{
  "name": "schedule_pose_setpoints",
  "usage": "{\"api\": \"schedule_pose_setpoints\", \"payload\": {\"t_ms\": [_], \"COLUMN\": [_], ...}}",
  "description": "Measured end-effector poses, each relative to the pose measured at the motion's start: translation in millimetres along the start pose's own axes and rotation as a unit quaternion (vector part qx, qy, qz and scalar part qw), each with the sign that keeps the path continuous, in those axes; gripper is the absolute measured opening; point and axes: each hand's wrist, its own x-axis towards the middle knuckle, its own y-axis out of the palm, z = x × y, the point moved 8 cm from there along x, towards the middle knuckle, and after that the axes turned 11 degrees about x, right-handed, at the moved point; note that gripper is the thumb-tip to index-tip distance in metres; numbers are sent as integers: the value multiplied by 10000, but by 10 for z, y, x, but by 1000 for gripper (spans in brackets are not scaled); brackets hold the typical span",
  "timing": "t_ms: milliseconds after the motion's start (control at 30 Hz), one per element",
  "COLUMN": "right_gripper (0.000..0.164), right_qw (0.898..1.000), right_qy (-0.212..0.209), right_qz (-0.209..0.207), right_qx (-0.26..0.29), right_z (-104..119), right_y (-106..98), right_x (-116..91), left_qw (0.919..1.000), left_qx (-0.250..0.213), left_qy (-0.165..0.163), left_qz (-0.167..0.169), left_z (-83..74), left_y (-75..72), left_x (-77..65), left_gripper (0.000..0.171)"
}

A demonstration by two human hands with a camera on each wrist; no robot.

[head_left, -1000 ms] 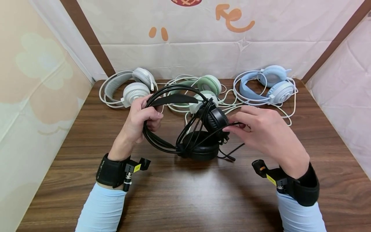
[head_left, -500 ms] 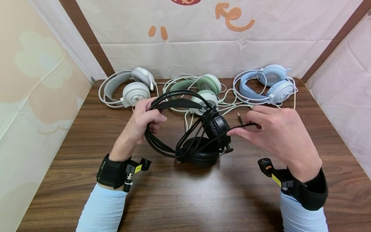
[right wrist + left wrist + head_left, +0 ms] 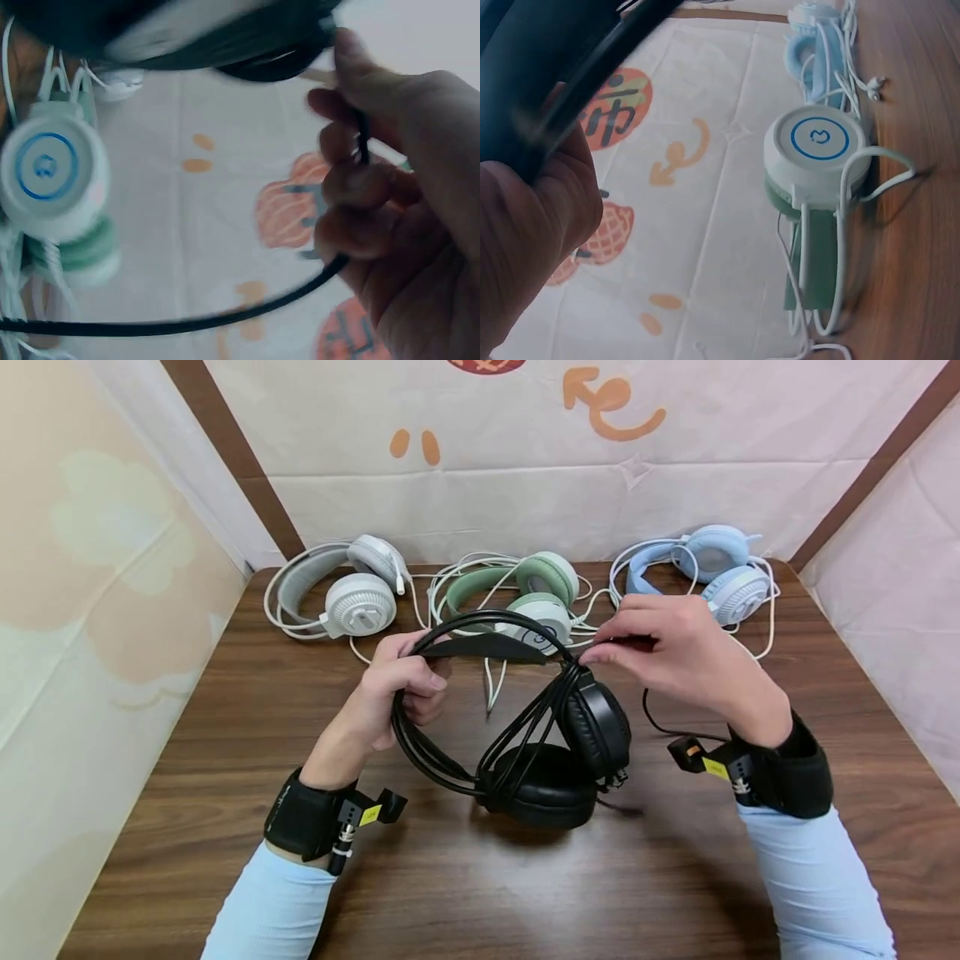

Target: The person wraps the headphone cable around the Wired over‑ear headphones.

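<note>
My left hand (image 3: 401, 689) grips the headband of black headphones (image 3: 596, 731), held tilted over the table with the ear cups toward the right. Several turns of thin black cable (image 3: 528, 722) run across the frame between the cups, bunched at both ends. My right hand (image 3: 678, 643) pinches the cable right at the upper bunch, beside the headband. In the right wrist view, loose cable (image 3: 187, 328) passes through the curled fingers and trails off to the left. The left wrist view has the dark headband (image 3: 592, 82) blurred in the left hand (image 3: 547, 217).
Along the table's back edge lie white-grey headphones (image 3: 362, 604), green-white headphones (image 3: 550, 578) and light blue headphones (image 3: 738, 595), with pale cables loosely spread around them. A printed cloth wall (image 3: 495, 502) rises behind, and cloth sides flank the wooden table (image 3: 465, 893).
After drawing the cable out rightward, my right hand has come back up and left to the headband. The black headphones and my left hand have shifted slightly right and toward me.
</note>
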Motion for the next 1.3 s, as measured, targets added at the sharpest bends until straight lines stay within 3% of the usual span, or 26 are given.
{"api": "schedule_pose_setpoints", "payload": {"t_ms": [100,267,400,533,700,967,1100,1200,1300], "right_gripper": [16,14,14,17,18,18,19,19,14], "right_qw": [9977,9867,9729,9629,9646,9781,9766,9804,9863], "right_qy": [339,1179,1952,2361,2307,1902,1983,1737,1281], "right_qz": [-131,-92,101,171,128,325,449,567,686], "right_qx": [578,1117,1234,1296,1273,778,707,737,781], "right_z": [-214,-524,-759,-895,-941,-763,-670,-571,-405], "right_y": [-27,34,139,210,268,503,668,801,910], "right_x": [-29,-117,-226,-325,-402,-414,-388,-337,-259], "left_qw": [9972,9886,9766,9601,9299,8786,8490,8364,8310], "left_qx": [-662,-1411,-2069,-2765,-3673,-4565,-5015,-5179,-5203], "left_qy": [192,201,184,175,161,-35,-102,-62,45], "left_qz": [286,486,556,378,-86,-1402,-1658,-1793,-1967], "left_z": [3,47,77,81,88,185,234,243,221], "left_y": [0,-42,-96,-174,-269,-461,-490,-501,-523], "left_x": [-18,-56,-68,-60,-29,-41,-61,-66,-50], "left_gripper": [16,17,9,14,15,15,14,15,15]}}
